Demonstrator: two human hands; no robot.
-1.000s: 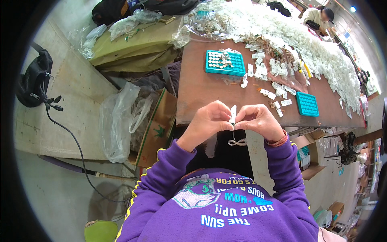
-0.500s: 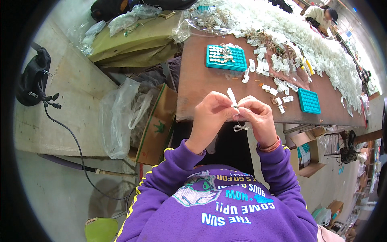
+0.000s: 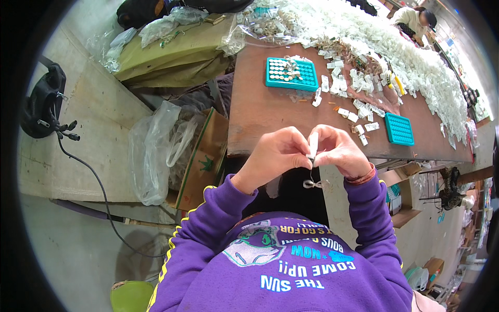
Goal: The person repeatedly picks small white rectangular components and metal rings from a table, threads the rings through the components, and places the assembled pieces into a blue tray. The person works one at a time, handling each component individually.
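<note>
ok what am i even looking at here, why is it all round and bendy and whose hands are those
There is no machine here: this is a person working with two bare hands. The picture comes from a wide fisheye camera worn on the person's head, looking down, which is why straight edges bend near the rim. The purple sleeves coming in from the bottom are the wearer's own arms.

The left hand and right hand meet in front of the chest and pinch a small white piece between the fingertips; a thin wire loop hangs just below it.

Ahead is a brown table. On it sit two teal trays, scattered small white parts and a long white heap of them. Another person works at the far end.
</note>
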